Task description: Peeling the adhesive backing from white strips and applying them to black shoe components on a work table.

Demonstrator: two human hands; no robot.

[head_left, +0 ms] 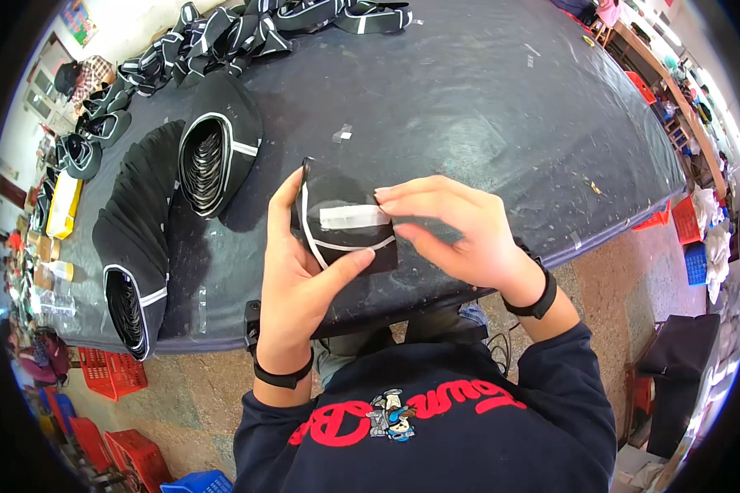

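Observation:
Just above the table's near edge, a black fabric piece (349,185) with white piping is held up between my hands. My left hand (292,283) is closed around its left side, thumb across the lower edge and fingers mostly behind. A glossy white strip (349,217) lies across the middle of the piece. At the right edge, by the end of that strip, my right hand (456,230) pinches the piece with thumb and index finger; the exact grip is partly hidden.
The dark-covered table (485,123) carries two nested stacks of black white-trimmed pieces, a long stack (140,214) and a shorter stack (222,148). More loose black pieces (214,41) are heaped at the far left. A yellow box (64,205) stands left; red crates (111,374) sit below the edge.

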